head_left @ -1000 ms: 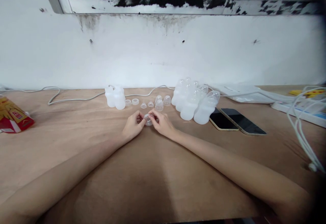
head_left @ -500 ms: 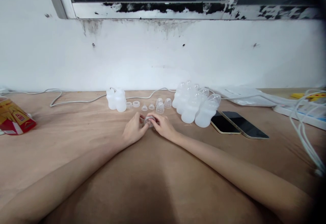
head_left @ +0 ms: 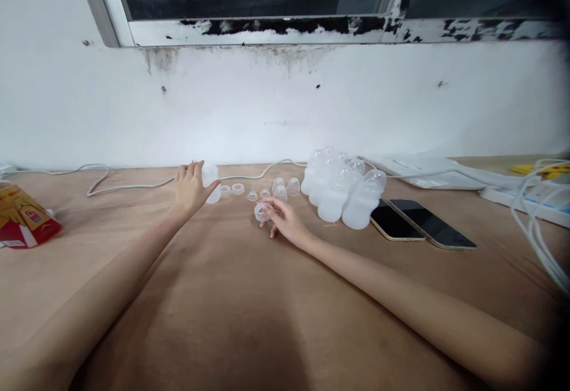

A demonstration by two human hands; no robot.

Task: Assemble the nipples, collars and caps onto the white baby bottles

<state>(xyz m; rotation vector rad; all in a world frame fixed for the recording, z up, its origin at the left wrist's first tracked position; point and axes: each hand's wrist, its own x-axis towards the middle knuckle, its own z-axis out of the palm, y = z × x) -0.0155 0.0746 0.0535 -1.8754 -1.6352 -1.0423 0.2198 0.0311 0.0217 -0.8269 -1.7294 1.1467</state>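
Note:
My right hand [head_left: 287, 223] pinches a clear, whitish bottle collar ring [head_left: 260, 212] just above the table. My left hand [head_left: 190, 188] is at the small frosted baby bottles on the left, thumb and fingers apart. One frosted bottle [head_left: 211, 176] shows beside it, with the thumb crossing in front; the other is hidden behind the hand. Between the hands lie two loose collar rings [head_left: 237, 188], two clear teats [head_left: 252, 196] and several clear dome caps [head_left: 293, 186]. To the right stands a group of capped frosted bottles [head_left: 330, 201].
Two phones [head_left: 431, 223] lie beside the capped bottles. A red and yellow packet [head_left: 27, 216] is at the far left. A white cable [head_left: 133, 186] runs along the wall. At the right are a plastic bag [head_left: 427, 171], a power strip [head_left: 529, 202] and looped cables [head_left: 529, 242].
My left hand has left the ring and moved left and back to the frosted bottles. My right hand keeps hold of the ring, which is now tilted. The view has shifted slightly.

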